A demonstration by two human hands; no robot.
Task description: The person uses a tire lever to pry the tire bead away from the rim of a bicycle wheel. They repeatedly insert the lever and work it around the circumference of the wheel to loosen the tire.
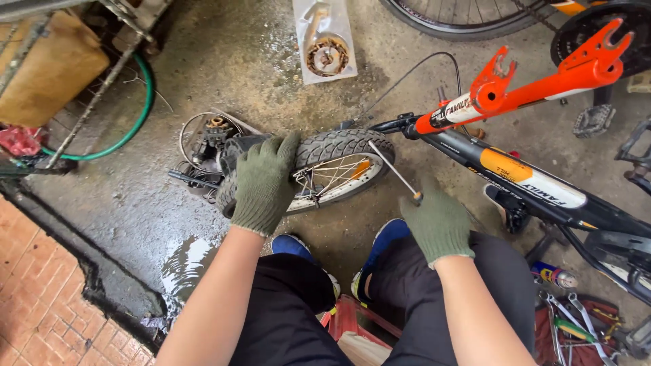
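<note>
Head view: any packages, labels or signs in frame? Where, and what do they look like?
Plastic bag: top centre on the floor, clear, rectangular, holding a round brown part.
Frame decal: on the black frame tube, right, long, white and orange.
Fork label: on the orange fork, small, white.
Spray can: lower right, colourful wrap.
</note>
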